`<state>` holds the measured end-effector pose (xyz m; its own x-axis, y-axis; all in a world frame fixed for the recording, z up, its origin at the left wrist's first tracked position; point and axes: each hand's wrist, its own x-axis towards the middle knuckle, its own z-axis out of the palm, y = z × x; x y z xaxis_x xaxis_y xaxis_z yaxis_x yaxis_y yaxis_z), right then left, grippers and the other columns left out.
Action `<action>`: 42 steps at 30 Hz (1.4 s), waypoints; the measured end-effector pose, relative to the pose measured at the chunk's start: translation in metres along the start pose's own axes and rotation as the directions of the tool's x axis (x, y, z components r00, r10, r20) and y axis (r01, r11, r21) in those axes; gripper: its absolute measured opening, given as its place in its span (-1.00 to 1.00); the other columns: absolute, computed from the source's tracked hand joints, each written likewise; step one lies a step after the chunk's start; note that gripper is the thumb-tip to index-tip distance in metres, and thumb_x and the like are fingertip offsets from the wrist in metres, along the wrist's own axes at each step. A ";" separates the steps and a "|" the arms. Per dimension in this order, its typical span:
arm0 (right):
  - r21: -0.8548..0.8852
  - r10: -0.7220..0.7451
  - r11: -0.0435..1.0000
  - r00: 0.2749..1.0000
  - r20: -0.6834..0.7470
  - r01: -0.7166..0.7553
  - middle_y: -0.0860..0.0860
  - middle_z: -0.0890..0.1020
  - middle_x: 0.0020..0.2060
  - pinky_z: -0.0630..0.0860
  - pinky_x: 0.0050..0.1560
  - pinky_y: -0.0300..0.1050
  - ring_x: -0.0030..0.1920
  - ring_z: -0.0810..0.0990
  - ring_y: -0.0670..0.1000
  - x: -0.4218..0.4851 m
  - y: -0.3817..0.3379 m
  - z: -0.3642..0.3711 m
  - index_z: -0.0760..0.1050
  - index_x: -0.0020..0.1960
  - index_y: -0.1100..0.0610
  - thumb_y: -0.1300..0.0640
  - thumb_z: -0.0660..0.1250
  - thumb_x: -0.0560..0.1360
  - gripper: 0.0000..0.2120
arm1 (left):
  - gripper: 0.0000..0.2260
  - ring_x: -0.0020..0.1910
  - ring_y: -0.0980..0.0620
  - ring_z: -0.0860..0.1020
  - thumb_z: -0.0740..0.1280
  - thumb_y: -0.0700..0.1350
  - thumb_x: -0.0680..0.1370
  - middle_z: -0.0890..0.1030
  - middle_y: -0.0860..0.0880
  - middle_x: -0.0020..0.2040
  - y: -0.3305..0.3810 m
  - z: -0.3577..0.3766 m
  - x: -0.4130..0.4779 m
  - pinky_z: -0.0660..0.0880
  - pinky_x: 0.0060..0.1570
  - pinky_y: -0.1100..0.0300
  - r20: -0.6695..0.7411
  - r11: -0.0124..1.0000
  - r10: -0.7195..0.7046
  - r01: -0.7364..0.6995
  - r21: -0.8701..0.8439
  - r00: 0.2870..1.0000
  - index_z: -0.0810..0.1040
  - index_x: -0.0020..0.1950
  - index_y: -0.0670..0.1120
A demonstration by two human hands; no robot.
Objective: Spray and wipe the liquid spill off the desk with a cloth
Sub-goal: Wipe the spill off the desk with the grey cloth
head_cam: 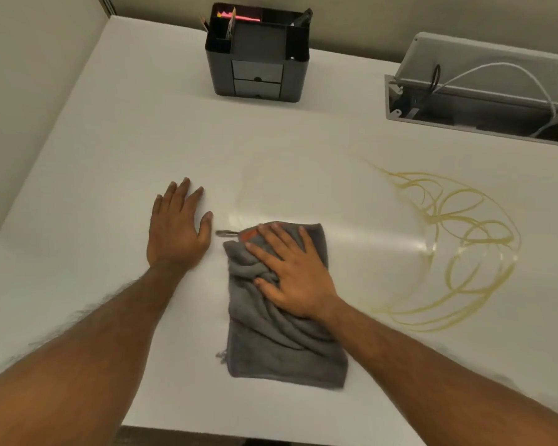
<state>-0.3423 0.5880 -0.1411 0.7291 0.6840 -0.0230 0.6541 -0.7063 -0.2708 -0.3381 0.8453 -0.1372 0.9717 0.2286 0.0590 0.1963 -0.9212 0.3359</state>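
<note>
Two hands lie flat on the white desk (116, 149). My left hand (176, 228) rests palm down on bare surface, fingers spread and holding nothing, just beside the grey cloth (284, 336). My right hand (292, 273) presses on the upper part of that rumpled cloth, fingers splayed wide over it rather than gripping. The cloth sits near the middle, its lower edge short of the desk's near edge. Yellowish looping streaks of the spill (458, 249) lie to the right, apart from the cloth, with a shiny wet band between them. A black organiser (258, 72) stands well back by the wall, and an open cable tray (477, 107) occupies the far right corner. Bare desk stretches wide to the left and ahead.
</note>
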 end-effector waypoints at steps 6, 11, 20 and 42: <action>-0.032 0.132 0.991 0.991 0.027 -0.131 -0.03 0.05 0.61 -0.12 0.53 0.30 0.61 -0.07 0.00 0.031 0.022 -0.013 0.05 0.58 -0.15 -0.31 0.03 0.54 -0.35 | -0.48 0.59 -0.15 0.19 0.10 0.11 0.59 0.28 -0.11 0.58 -0.001 0.003 0.001 0.06 0.57 -0.08 -0.016 1.000 0.001 -0.001 0.003 1.000 0.35 0.52 -0.06; -0.035 0.056 0.998 0.997 0.044 -0.055 0.04 0.07 0.61 -0.10 0.51 0.36 0.60 -0.05 0.08 0.058 -0.011 -0.006 0.05 0.59 -0.10 -0.38 0.04 0.53 -0.28 | -0.48 0.60 -0.11 0.16 0.09 0.12 0.60 0.25 -0.08 0.60 -0.002 0.005 0.001 0.03 0.58 -0.06 0.002 1.000 -0.005 0.005 -0.008 1.000 0.31 0.54 -0.02; -0.030 0.008 1.000 0.998 0.056 -0.006 -0.08 0.03 0.61 -0.02 0.53 0.26 0.60 -0.10 -0.05 -0.037 0.040 -0.015 0.05 0.58 -0.19 -0.27 0.14 0.52 -0.33 | -0.49 0.60 -0.11 0.16 0.09 0.10 0.60 0.25 -0.09 0.60 0.000 0.002 0.000 0.04 0.58 -0.07 -0.008 1.000 -0.008 0.008 0.001 1.000 0.33 0.53 -0.05; -0.048 0.279 0.959 0.960 -0.012 -0.279 -0.06 -0.01 0.61 -0.12 0.51 0.35 0.60 -0.08 0.00 -0.010 0.054 -0.021 -0.09 0.58 -0.22 -0.48 -0.05 0.49 -0.26 | -0.50 0.58 -0.14 0.19 0.10 0.09 0.60 0.29 -0.11 0.58 0.001 0.003 0.000 0.05 0.57 -0.08 -0.029 1.000 -0.002 0.002 0.002 1.000 0.36 0.50 -0.06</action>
<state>-0.3097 0.5394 -0.1349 0.8849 0.4578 -0.0859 0.4336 -0.8769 -0.2074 -0.3379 0.8435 -0.1393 0.9671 0.2395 0.0860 0.1984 -0.9213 0.3344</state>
